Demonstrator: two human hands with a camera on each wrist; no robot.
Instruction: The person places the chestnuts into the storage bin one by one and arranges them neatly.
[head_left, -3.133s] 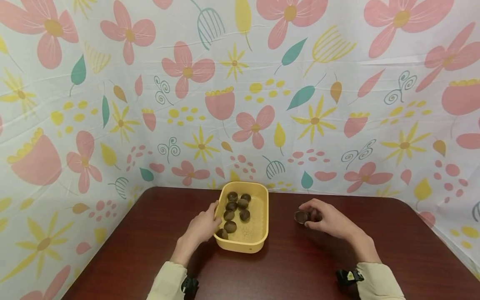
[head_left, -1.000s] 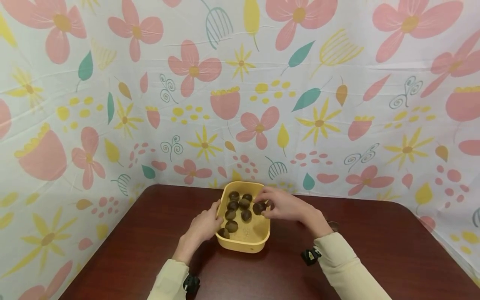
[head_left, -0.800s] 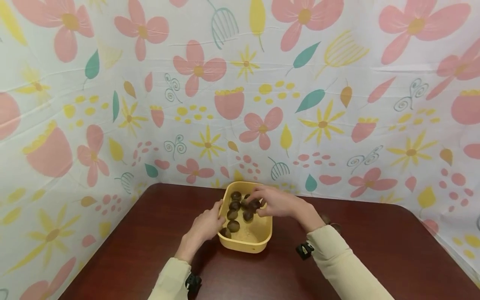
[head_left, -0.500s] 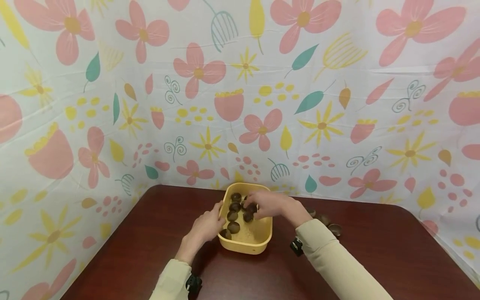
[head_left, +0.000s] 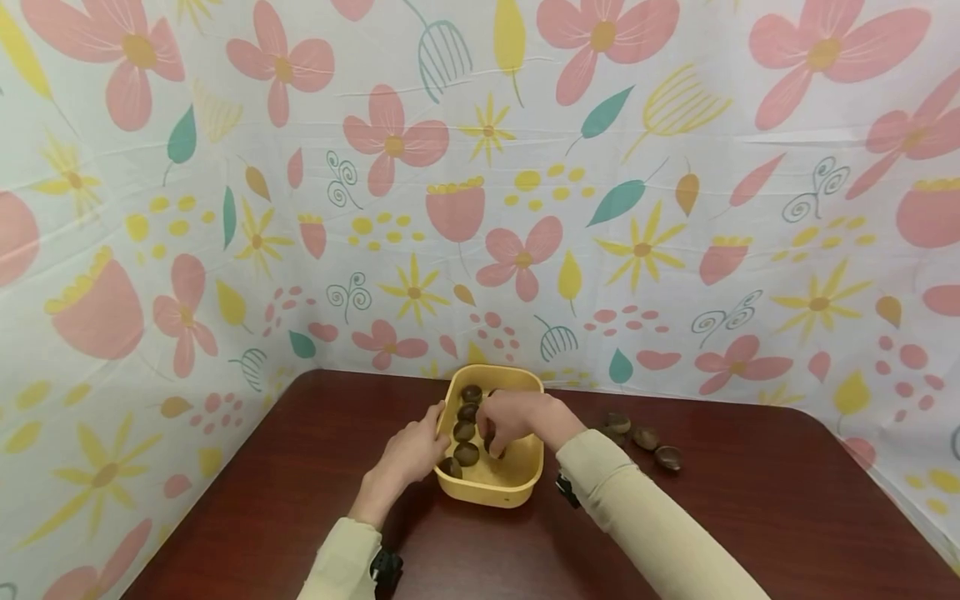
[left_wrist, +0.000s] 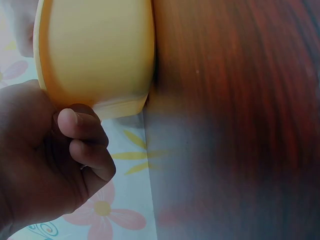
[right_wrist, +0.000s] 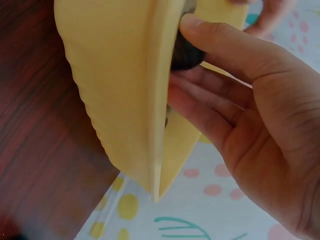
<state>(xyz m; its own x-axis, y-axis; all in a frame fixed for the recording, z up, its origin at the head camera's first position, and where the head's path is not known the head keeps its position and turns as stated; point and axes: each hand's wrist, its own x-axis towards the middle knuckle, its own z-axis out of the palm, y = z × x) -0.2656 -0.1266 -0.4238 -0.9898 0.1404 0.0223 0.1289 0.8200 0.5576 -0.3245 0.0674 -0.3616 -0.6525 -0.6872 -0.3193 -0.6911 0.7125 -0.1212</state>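
Note:
My left hand (head_left: pixel 408 450) grips the left rim of a yellow plastic tray (head_left: pixel 487 495); in the left wrist view its curled fingers sit against the tray's outer wall. My right hand (head_left: pixel 513 418) reaches down inside the tray from the right. Between its thumb and fingers is a dark, glossy clam (right_wrist: pixel 187 52), partly hidden behind the tray wall in the right wrist view. Along the tray's left side lie several brown clams, among them one clam (head_left: pixel 466 453) near the front. The right hand covers others in the head view.
A loose group of clams (head_left: pixel 645 437) lies on the dark red-brown table (head_left: pixel 480 554), right of the tray, near my right sleeve. A flower-patterned cloth (head_left: pixel 517 317) hangs behind and to the left of the table.
My right hand has moved from the clams on the table leftward into the tray, carrying clams, then lower toward the tray floor. The left hand has kept its grip on the rim.

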